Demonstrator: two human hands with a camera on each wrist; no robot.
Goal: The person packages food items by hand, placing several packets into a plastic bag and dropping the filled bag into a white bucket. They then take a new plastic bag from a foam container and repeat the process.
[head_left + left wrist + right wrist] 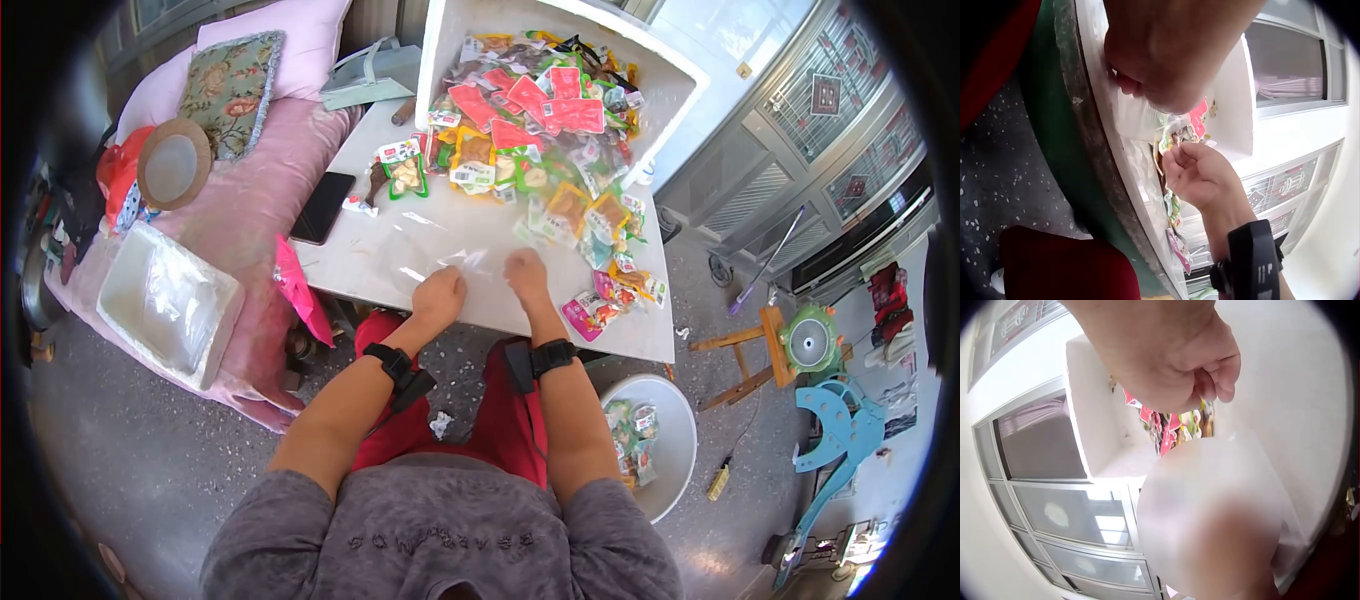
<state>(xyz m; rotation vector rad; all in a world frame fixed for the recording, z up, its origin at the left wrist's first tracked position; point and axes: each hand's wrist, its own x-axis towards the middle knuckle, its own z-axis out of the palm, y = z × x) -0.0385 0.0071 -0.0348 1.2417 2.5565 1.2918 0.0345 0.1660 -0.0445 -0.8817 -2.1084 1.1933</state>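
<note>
My left hand (440,298), palm down near the table's front edge, grips a clear plastic bag (1137,122) with curled fingers. The bag's shiny film spreads over the white tabletop (350,260) ahead of that hand. To its right my right hand (527,275) is raised with its fingers curled in, and nothing shows between them in the right wrist view. Beyond both hands, small snack packets (470,150) spill from a tipped white foam box (680,70). A purple packet (590,315) lies right of the right hand. The left hand is blurred in the right wrist view.
A black phone (323,208) and a green packet (403,170) lie on the table's left side. A white bucket (683,430) with packets stands on the floor at the right. On the pink bed at the left sits a foam lid (130,300).
</note>
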